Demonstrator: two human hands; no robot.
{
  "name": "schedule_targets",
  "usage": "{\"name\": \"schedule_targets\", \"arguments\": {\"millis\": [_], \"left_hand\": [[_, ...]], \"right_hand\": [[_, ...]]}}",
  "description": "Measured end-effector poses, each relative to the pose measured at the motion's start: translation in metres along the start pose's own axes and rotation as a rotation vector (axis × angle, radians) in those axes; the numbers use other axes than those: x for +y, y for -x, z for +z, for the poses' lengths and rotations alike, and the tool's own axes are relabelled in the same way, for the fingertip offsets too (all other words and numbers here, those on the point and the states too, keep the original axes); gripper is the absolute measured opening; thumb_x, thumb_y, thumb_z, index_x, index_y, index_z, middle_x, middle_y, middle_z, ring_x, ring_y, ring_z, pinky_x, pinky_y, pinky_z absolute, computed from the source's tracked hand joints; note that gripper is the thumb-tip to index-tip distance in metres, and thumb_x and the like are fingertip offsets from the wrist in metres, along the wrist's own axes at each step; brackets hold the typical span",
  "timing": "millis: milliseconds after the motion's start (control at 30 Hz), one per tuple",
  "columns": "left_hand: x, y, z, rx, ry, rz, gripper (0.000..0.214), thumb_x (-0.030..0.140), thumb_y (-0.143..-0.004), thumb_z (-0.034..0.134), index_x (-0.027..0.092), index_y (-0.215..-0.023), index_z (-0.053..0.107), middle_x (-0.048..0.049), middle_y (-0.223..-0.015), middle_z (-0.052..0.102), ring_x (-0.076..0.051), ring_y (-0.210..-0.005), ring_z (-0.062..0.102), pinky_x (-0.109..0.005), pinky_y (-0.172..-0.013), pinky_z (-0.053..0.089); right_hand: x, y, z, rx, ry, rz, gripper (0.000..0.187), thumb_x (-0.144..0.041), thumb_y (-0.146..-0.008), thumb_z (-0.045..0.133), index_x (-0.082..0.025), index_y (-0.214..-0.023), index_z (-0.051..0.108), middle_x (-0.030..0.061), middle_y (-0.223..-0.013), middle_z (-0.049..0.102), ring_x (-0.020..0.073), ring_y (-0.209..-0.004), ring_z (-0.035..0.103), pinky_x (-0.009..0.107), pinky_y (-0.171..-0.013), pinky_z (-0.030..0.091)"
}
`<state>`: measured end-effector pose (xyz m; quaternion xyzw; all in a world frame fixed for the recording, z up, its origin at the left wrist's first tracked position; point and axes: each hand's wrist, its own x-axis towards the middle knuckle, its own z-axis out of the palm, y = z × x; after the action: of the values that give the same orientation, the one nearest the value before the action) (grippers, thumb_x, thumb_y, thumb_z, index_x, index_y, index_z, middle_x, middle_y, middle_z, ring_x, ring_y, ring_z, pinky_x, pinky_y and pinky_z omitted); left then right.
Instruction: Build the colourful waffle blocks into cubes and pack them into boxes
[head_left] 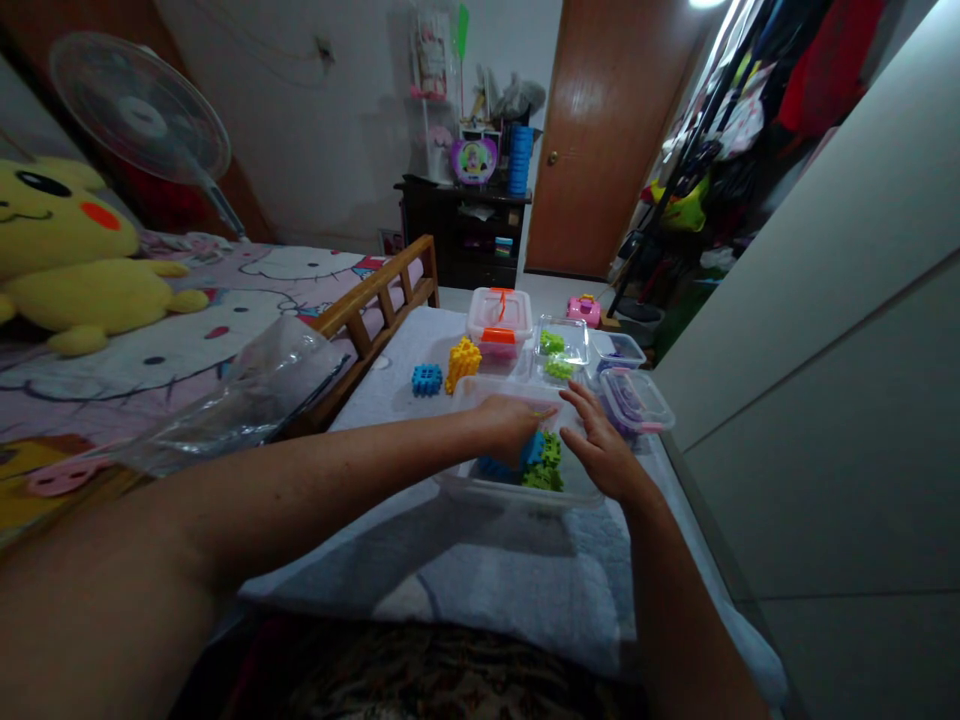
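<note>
Head view: blue block [427, 379] and yellow blocks [463, 364] sit beyond the left end of the clear bin [581, 478], whose long axis runs left-right across my front. My left hand [510, 428] reaches in over the blue pieces [533, 453]; can't tell if its fingers grip anything. Green blocks [551, 465] lie just right of those, inside the bin, nearer my left than my right hand [602, 445], which is empty, fingers spread, by the right side.
</note>
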<state>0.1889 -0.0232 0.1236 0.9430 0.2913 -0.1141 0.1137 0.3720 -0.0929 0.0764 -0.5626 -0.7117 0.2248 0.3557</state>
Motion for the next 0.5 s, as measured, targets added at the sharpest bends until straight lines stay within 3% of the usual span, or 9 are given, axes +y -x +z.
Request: {"name": "schedule_targets", "arguments": {"millis": [67,200,400,500], "left_hand": [[-0.003,0.002,-0.003,-0.034,-0.07,-0.047,0.085,0.029,-0.062,0.077,0.029,-0.142,0.049,-0.0134,-0.131,0.064,-0.034,-0.111,0.063,-0.038,-0.085,0.052],[-0.002,0.007,-0.005,-0.156,-0.144,-0.121,0.055,0.029,-0.062,0.077,0.017,-0.115,0.072,-0.0183,-0.107,0.073,-0.036,-0.098,0.067,-0.041,-0.08,0.053],[0.005,0.007,0.002,-0.182,-0.154,-0.087,0.068,0.038,-0.058,0.083,0.017,-0.121,0.068,-0.02,-0.116,0.069,-0.036,-0.105,0.066,-0.041,-0.083,0.054],[0.007,0.004,0.006,-0.208,-0.168,-0.096,0.065,0.038,-0.061,0.082,0.019,-0.121,0.068,-0.0188,-0.115,0.07,-0.035,-0.105,0.066,-0.039,-0.084,0.054]], "right_hand": [[0.0,0.0,0.0,-0.005,-0.004,0.001,0.053,-0.035,-0.09,0.049,-0.026,-0.143,0.046,0.008,-0.16,0.029,0.0249,-0.148,0.024,0.049,-0.122,0.018],[-0.001,0.0,0.0,-0.014,-0.001,0.013,0.054,-0.036,-0.09,0.048,-0.022,-0.142,0.046,0.0098,-0.16,0.029,0.025,-0.149,0.023,0.048,-0.122,0.017],[-0.001,0.0,-0.001,-0.012,0.004,0.015,0.054,-0.036,-0.09,0.048,-0.023,-0.142,0.046,0.0099,-0.16,0.029,0.0254,-0.149,0.023,0.05,-0.122,0.017],[-0.001,0.0,-0.001,-0.02,0.007,0.024,0.054,-0.036,-0.09,0.048,-0.022,-0.143,0.046,0.0103,-0.16,0.028,0.0252,-0.149,0.022,0.048,-0.122,0.017]]}}
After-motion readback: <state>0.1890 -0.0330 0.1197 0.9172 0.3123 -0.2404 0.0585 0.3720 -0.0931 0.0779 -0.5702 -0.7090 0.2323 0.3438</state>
